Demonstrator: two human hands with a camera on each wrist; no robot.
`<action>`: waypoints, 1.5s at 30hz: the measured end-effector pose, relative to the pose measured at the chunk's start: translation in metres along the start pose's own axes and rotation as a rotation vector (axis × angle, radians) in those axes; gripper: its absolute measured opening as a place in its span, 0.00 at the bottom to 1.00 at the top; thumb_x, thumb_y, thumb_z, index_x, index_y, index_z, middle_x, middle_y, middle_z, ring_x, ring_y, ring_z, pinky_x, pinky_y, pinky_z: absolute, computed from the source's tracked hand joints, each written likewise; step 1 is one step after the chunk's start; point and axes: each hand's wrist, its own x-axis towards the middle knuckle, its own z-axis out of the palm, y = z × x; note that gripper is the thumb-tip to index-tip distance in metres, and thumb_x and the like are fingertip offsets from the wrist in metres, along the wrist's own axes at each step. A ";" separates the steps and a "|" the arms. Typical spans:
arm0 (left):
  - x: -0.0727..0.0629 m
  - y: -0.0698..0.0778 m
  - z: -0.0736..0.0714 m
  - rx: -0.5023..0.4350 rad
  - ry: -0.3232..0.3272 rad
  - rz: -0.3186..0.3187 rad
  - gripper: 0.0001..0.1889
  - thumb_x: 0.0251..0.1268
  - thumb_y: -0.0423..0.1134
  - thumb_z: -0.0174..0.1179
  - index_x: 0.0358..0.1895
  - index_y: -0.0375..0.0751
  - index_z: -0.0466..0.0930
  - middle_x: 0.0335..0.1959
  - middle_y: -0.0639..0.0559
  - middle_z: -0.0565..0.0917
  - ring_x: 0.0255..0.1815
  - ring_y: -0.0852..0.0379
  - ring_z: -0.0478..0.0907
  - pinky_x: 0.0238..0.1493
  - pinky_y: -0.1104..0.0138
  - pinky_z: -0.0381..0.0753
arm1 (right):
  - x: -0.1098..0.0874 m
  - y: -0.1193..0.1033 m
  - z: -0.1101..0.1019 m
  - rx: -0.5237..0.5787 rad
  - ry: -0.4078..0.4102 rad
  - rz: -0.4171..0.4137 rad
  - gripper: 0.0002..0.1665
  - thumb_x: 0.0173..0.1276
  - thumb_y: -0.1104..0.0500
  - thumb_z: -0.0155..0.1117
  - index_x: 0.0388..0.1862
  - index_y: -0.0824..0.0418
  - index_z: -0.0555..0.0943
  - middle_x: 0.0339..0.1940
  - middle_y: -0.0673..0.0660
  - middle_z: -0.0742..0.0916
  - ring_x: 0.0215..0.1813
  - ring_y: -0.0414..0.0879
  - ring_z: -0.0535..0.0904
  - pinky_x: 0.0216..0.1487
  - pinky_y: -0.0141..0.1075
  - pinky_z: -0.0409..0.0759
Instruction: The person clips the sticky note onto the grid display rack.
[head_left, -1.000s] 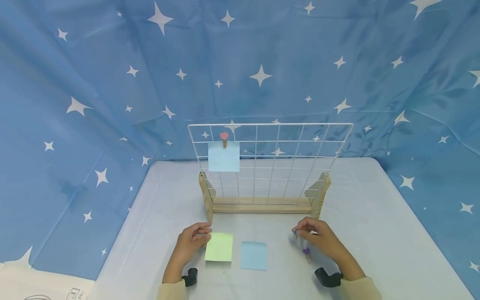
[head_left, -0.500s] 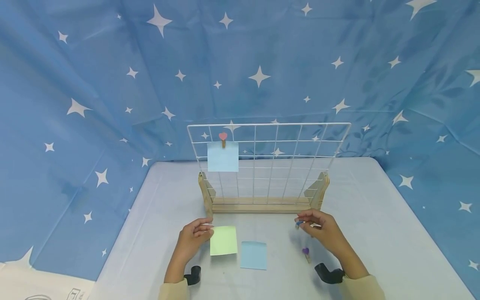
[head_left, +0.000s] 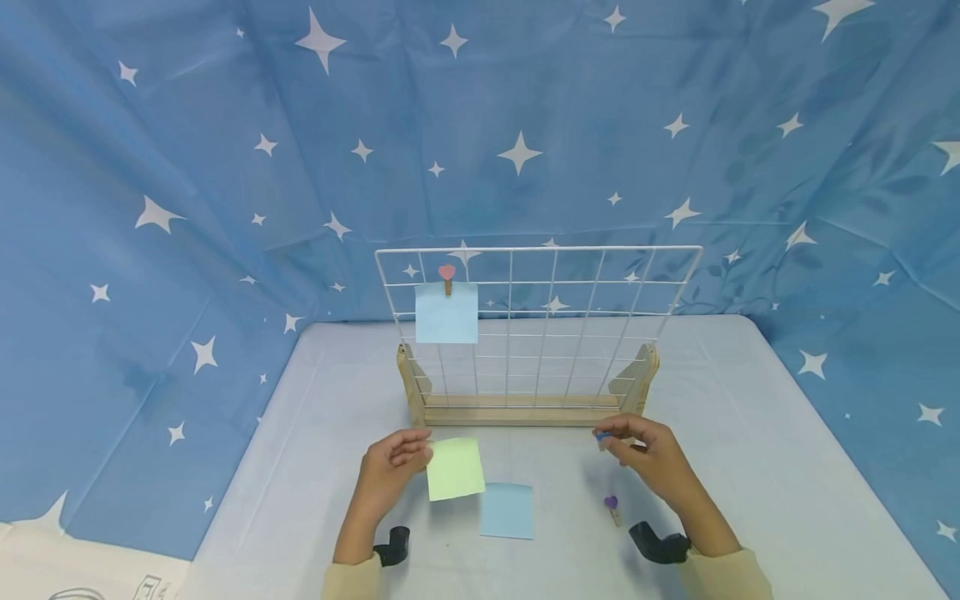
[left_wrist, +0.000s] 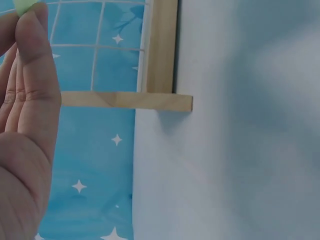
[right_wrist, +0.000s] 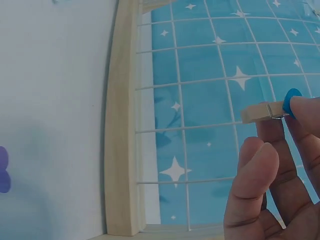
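My left hand (head_left: pixel 389 475) pinches a green sticky note (head_left: pixel 456 469) by its left edge, raised over the table. In the left wrist view only a corner of that note (left_wrist: pixel 25 5) shows, between thumb and finger. A small wooden clothespin (right_wrist: pixel 262 111) with a blue decoration is pinched in my right hand (head_left: pixel 648 458), its wooden end pointing away from the fingers. Ahead of both hands stands a white wire grid (head_left: pixel 540 333) in a wooden base. A light blue note (head_left: pixel 447 321) hangs on its upper left, held by a clothespin with a pink heart (head_left: pixel 447 275).
Flat on the table lies another blue sticky note (head_left: pixel 507 511), partly below the green one in the head view. A clothespin with a purple heart (head_left: pixel 612 509) lies near my right wrist. Behind the table (head_left: pixel 720 400) hangs a blue curtain with white stars (head_left: pixel 520 153).
My left hand has lifted the green note off the table, moving it forward and right. My right hand has raised the blue clothespin and moved it slightly forward, away from the purple one.
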 end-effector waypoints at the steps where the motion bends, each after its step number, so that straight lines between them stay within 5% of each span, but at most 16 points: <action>1: 0.000 0.001 0.001 -0.001 0.007 0.007 0.15 0.73 0.30 0.70 0.59 0.28 0.87 0.44 0.46 0.91 0.44 0.55 0.90 0.46 0.70 0.89 | 0.001 -0.001 0.000 0.001 0.006 -0.006 0.10 0.73 0.75 0.67 0.50 0.71 0.87 0.44 0.48 0.92 0.39 0.37 0.84 0.34 0.32 0.85; 13: 0.005 0.014 0.005 -0.031 0.053 0.027 0.08 0.72 0.31 0.71 0.49 0.30 0.90 0.40 0.44 0.90 0.39 0.56 0.89 0.44 0.69 0.90 | 0.006 -0.009 -0.003 0.007 0.013 -0.004 0.13 0.73 0.75 0.67 0.54 0.75 0.86 0.43 0.47 0.91 0.39 0.41 0.86 0.35 0.30 0.86; 19: 0.004 0.025 0.006 -0.066 0.045 0.052 0.07 0.73 0.30 0.71 0.47 0.29 0.89 0.40 0.43 0.90 0.38 0.57 0.88 0.43 0.69 0.90 | 0.007 -0.014 -0.006 0.011 -0.001 0.024 0.12 0.74 0.74 0.67 0.54 0.76 0.86 0.46 0.52 0.93 0.40 0.40 0.87 0.37 0.31 0.87; 32: 0.007 0.053 0.016 -0.085 0.032 0.116 0.07 0.74 0.31 0.70 0.49 0.32 0.89 0.39 0.46 0.88 0.38 0.56 0.86 0.36 0.70 0.89 | 0.013 -0.026 -0.008 0.024 -0.004 -0.044 0.11 0.73 0.76 0.67 0.52 0.75 0.86 0.46 0.38 0.91 0.42 0.35 0.87 0.39 0.29 0.87; 45: 0.011 0.070 0.030 -0.073 -0.005 0.197 0.06 0.74 0.33 0.71 0.48 0.34 0.90 0.40 0.45 0.90 0.37 0.56 0.86 0.34 0.71 0.87 | 0.015 -0.036 -0.008 0.027 0.024 -0.026 0.11 0.73 0.76 0.68 0.52 0.75 0.86 0.43 0.41 0.91 0.42 0.34 0.87 0.42 0.28 0.88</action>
